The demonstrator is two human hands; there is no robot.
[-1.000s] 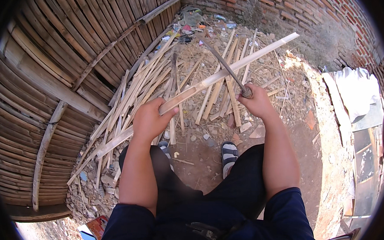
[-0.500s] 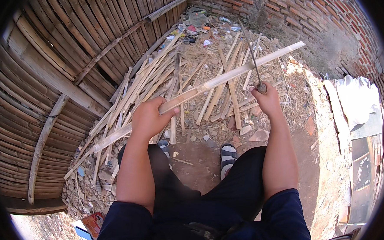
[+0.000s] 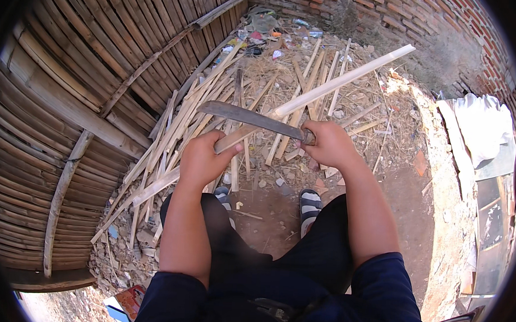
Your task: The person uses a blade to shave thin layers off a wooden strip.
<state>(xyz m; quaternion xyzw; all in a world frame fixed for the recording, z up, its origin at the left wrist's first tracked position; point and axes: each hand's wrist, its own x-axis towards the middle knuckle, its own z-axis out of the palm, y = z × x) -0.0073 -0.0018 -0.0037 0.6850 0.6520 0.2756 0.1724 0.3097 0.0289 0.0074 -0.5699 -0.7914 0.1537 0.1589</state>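
Observation:
My left hand (image 3: 202, 160) is closed around a long, pale split bamboo strip (image 3: 347, 78), which slants from lower left up to the far right. In my right hand (image 3: 330, 144) is the handle of a machete (image 3: 254, 118). Its dark blade points left and lies across the strip, just beyond my left fingers. The blade hides a short part of the strip; whether its edge bites into the bamboo I cannot tell.
Loose bamboo strips (image 3: 199, 108) lie heaped on the ground to the left and ahead, among chips and litter. A bamboo wall (image 3: 68, 101) rises on the left, a brick wall (image 3: 394, 13) at the back. White sheeting (image 3: 482, 132) lies at the right. My sandalled foot (image 3: 310, 206) is below.
My right hand has moved left and slightly nearer. The machete has swung from pointing away to pointing left across the strip. My left hand keeps its hold.

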